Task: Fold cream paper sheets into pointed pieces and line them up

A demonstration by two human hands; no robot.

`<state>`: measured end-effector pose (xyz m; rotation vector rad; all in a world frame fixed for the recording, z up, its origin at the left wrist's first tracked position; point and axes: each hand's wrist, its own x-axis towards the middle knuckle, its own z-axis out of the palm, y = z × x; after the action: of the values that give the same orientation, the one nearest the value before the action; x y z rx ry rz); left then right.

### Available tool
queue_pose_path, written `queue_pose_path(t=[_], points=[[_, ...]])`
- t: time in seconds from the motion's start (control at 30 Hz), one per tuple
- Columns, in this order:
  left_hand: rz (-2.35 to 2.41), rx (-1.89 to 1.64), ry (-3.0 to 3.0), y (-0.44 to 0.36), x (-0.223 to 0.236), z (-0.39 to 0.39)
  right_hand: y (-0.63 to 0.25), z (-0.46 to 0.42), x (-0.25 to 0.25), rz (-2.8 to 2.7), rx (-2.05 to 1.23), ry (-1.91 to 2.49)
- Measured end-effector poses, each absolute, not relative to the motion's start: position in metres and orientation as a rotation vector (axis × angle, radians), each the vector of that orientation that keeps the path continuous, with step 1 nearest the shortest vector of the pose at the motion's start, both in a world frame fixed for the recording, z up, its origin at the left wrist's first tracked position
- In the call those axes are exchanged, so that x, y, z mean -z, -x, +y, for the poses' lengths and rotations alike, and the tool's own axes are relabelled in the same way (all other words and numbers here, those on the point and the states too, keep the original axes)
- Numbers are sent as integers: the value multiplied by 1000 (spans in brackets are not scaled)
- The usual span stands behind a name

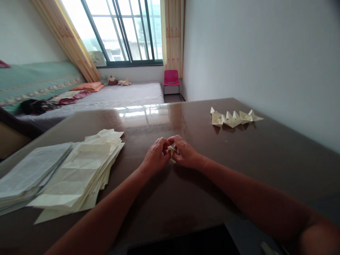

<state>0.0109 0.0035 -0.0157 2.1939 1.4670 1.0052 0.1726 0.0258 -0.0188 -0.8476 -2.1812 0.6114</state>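
Observation:
My left hand (155,156) and my right hand (186,153) meet at the middle of a dark brown table (239,166). Both pinch a small folded piece of cream paper (171,150), which is mostly hidden by my fingers. A row of several finished folded paper shapes (235,118) lies on the table to the far right of my hands. A stack of flat cream sheets (82,170) lies to the left, partly overlapping a pile of printed pages (29,173).
A white wall (265,53) runs along the table's right side. Beyond the far edge are a bed (119,95) with clothes and toys, a pink chair (171,78) and a barred window (122,28). A dark object (186,244) sits at the near edge.

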Motion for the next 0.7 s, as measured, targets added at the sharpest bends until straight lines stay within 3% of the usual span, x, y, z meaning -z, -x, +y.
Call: queue_pose_path(t=[0.23,0.43,0.7], points=[[1536,-947,-2141,-6,21,9,-177,37,25,-2140,-576,921],[1536,-689,-2340,2,19,8,-193,42,19,-2379,-651,865],[1416,-378,-2655,17,0,2,-213,46,5,-2640,-470,830]])
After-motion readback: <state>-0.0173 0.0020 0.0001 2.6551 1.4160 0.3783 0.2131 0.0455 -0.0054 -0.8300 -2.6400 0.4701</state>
